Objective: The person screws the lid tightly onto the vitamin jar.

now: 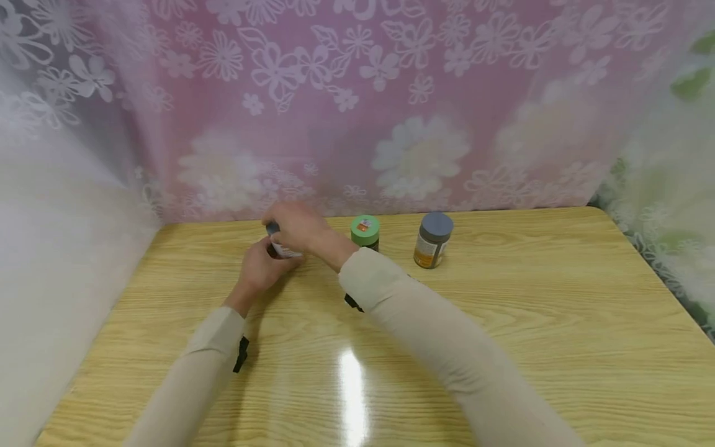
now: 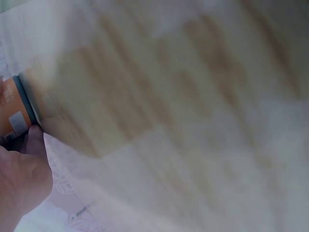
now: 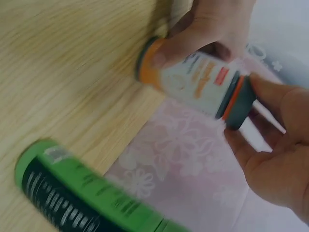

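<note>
At the table's back left, my left hand (image 1: 262, 268) grips the lower body of a small jar with a white and orange label (image 3: 195, 79). The thumb lies across the label near the base in the right wrist view. My right hand (image 3: 285, 140) has its fingers and thumb around the jar's dark grey lid (image 3: 240, 104), and an orange ring shows just below the lid. In the head view the right hand covers much of the jar. The left wrist view catches the jar's orange side (image 2: 10, 108) at its left edge.
A green-lidded jar (image 1: 365, 230) stands just right of the hands, partly behind the right sleeve. Farther right is another grey-lidded jar (image 1: 432, 241). The wooden table (image 1: 530, 298) ends at a pink floral curtain (image 1: 335, 124) behind.
</note>
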Demonstrator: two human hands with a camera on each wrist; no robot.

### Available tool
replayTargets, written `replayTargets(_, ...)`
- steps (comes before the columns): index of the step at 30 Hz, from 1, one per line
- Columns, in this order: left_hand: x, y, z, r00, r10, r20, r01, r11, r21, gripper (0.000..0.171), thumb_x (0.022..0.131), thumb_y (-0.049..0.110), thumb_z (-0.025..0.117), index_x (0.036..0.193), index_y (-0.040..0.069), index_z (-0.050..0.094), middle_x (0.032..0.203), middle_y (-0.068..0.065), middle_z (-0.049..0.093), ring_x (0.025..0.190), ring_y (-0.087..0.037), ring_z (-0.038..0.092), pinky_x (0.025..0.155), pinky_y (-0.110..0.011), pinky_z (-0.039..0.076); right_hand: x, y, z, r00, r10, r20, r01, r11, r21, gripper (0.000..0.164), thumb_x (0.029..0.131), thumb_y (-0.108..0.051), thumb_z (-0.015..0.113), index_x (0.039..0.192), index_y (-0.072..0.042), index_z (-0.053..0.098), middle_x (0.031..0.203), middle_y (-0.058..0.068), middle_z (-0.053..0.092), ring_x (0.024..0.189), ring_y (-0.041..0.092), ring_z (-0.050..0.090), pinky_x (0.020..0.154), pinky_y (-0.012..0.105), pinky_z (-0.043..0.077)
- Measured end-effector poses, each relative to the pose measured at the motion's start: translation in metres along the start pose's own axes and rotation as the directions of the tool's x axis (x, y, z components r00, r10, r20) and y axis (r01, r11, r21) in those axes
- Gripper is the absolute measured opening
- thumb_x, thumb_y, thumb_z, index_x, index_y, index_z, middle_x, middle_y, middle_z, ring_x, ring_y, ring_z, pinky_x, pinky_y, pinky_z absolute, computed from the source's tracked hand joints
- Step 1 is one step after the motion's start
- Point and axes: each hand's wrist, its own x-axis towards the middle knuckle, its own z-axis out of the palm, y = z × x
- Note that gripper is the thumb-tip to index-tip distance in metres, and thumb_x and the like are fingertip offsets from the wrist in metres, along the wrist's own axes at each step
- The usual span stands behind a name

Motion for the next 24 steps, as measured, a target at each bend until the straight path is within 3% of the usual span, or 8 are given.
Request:
replayTargets(7,0.0,-0.001,-0.002,1.0,0.006,0.021,-0.006,1.0,-0.005,0.041,0.085,0.034,0.074,0.111,0.007,0.056,0.082,-0.009,0.062,0.071,-0.023,0.059,0.064,-0.035,0.049,-0.007,0.016,-0.007,0.989,-0.113,0.095,0.113,0.994,-0.002,0.054,0.098,-0.043,0.049,0.146,-0.019,0.041,0.15,-0.001,0.034,0.135,0.017,0.033,0.106,0.031,0.031)
replayTargets(11,-0.001,0.001,-0.003,1.0,-0.003,0.031,0.006,0.996,-0.083,0.052,0.084,0.029,0.076,0.124,0.005,0.053,0.105,-0.013,0.062,0.093,-0.027,0.062,0.077,-0.037,0.052,-0.018,0.024,-0.018,0.987,-0.111,0.114,0.109,0.994,0.018,0.055,0.1,-0.044,0.045,0.149,-0.022,0.035,0.154,0.0,0.026,0.14,0.017,0.025,0.11,0.034,0.026)
replayTargets(14,-0.002,0.003,-0.003,0.999,0.004,0.048,0.002,0.993,-0.119,0.061,0.084,0.024,0.076,0.134,0.003,0.048,0.124,-0.016,0.056,0.112,-0.03,0.056,0.089,-0.041,0.049,-0.03,0.032,-0.028,0.989,-0.114,0.098,0.113,0.994,0.01,0.055,0.099,-0.044,0.046,0.149,-0.023,0.035,0.155,0.001,0.024,0.141,0.017,0.021,0.111,0.036,0.023)
replayTargets(24,-0.004,0.003,0.002,0.997,0.043,0.061,-0.04,0.998,-0.051,0.062,0.08,0.026,0.08,0.13,0.003,0.051,0.122,-0.018,0.057,0.112,-0.034,0.056,0.091,-0.047,0.047,-0.078,0.067,-0.062,0.999,-0.039,0.034,0.04,0.998,-0.039,0.053,0.099,-0.043,0.048,0.147,-0.021,0.039,0.156,0.005,0.021,0.142,0.022,0.019,0.11,0.04,0.024)
